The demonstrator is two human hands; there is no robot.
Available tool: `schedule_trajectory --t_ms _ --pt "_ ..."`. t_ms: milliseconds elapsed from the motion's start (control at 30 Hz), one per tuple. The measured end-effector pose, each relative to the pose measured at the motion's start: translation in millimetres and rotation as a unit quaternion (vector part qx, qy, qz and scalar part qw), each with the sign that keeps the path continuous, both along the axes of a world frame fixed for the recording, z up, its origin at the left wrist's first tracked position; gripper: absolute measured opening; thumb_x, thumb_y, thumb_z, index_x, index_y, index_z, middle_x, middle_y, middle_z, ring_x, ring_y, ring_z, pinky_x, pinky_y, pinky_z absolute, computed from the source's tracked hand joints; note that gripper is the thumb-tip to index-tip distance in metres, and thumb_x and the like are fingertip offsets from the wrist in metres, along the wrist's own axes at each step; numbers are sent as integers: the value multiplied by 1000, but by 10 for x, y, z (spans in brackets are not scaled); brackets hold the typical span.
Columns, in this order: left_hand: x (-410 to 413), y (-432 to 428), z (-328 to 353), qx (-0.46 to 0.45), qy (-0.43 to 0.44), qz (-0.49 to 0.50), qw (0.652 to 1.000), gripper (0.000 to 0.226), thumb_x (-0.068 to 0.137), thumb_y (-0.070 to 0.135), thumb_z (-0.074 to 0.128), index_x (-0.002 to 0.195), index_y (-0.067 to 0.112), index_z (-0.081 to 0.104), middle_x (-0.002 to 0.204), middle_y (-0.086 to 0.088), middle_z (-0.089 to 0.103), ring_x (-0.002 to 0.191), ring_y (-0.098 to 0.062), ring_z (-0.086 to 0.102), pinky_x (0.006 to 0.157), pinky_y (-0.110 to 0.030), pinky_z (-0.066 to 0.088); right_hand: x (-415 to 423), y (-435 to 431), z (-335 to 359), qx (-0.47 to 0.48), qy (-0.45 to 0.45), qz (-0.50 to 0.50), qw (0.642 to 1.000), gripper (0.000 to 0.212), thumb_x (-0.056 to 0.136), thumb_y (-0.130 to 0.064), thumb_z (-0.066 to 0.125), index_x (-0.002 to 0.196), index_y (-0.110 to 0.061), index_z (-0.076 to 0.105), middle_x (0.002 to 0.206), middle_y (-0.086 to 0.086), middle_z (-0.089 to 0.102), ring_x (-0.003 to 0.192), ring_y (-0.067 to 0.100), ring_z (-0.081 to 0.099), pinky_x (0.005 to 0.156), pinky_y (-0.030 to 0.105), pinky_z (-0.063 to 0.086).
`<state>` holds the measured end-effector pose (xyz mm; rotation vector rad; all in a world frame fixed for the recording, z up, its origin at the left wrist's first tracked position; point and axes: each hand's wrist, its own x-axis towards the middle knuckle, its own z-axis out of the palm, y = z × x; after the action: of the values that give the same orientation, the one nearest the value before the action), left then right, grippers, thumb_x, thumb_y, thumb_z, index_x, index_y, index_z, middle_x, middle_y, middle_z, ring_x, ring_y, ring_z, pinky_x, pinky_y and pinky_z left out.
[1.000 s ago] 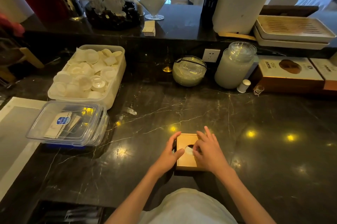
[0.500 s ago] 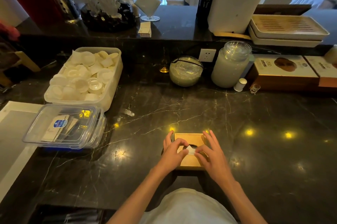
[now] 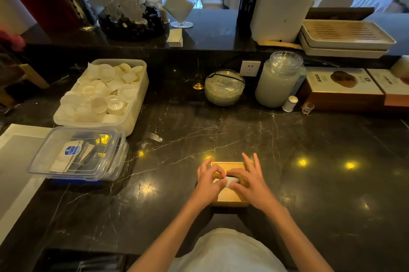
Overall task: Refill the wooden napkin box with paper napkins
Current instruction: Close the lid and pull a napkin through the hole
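A small light wooden napkin box sits on the dark marble counter close to my body, lid on, with an oval slot in its top. A white paper napkin pokes out of that slot. My left hand and my right hand both rest on the box top, thumb and forefinger of each pinching the napkin tip from either side. The hands hide most of the slot and the box's sides.
A clear lidded container and a white tub of small cups stand at the left. A glass bowl, a tall jar and brown boxes line the back right. A raised ledge runs behind.
Both hands have come together over the slot; the left slid from the box's side onto the top. The napkin tip now stands a little higher out of the slot.
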<state>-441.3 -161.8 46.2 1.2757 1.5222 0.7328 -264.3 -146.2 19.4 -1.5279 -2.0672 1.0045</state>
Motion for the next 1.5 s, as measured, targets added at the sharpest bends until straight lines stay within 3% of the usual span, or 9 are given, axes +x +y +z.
schedule_trajectory --t_ms 200,400,533,633,767,967,1133,1267,1500 --pt "-71 0 -13 -7 -5 -30 1000 6 89 25 67 91 29 62 160 2 14 148 -20 8 116 -45 18 32 156 125 -58 -9 2 998 5 85 -40 71 80 -38 70 164 -11 12 149 11 -20 118 56 -2" --pt "-102 54 -73 -34 35 -62 997 9 90 27 66 97 22 69 161 1 15 150 -22 7 119 -50 15 165 134 51 -77 26 5 997 1 86 -40 69 87 -40 70 163 -12 13 149 12 -18 118 60 -4" --pt "-78 69 -85 -36 3 -47 998 2 90 22 66 91 23 67 159 1 16 148 -22 14 118 -44 20 148 159 43 -94 -7 41 995 15 87 -48 66 95 -37 71 164 -15 2 149 13 -23 118 55 -2" --pt "-85 82 -129 -40 -6 -61 997 2 90 27 66 88 28 65 160 4 12 148 -23 12 119 -49 18 143 212 25 -101 -9 52 994 19 91 -48 60 87 -34 73 164 -13 9 152 13 -7 122 51 11" --pt "-89 116 -144 -42 26 -102 994 8 90 39 62 92 32 65 160 6 9 147 -23 10 119 -51 20 113 218 25 -120 32 49 991 20 95 -40 58 84 -30 72 162 -14 16 146 4 16 112 31 26" --pt "-113 172 -237 -43 22 -88 995 7 88 36 65 83 30 66 154 10 19 142 -22 22 118 -50 26 100 220 11 -116 0 54 992 21 86 -54 63 90 -35 70 161 -21 11 143 4 20 110 35 35" --pt "-144 140 -221 -42 -11 -90 995 6 91 34 64 94 33 69 154 9 17 140 -18 23 118 -44 27 129 268 59 -112 -34 74 990 20 91 -46 61 86 -29 72 161 -15 17 128 -6 30 101 29 39" --pt "-121 153 -230 -44 23 -99 994 10 91 35 63 95 27 68 152 8 19 141 -20 19 118 -48 22 121 263 24 -113 -28 67 991 22 93 -44 59 87 -26 70 160 -14 19 124 0 40 101 34 43" --pt "-112 191 -272 -56 26 -99 993 8 89 35 64 89 28 67 147 9 21 140 -22 17 118 -53 20 131 296 51 -124 -40 90 987 26 88 -48 64 86 -24 71 157 -17 17 123 4 36 99 35 42"
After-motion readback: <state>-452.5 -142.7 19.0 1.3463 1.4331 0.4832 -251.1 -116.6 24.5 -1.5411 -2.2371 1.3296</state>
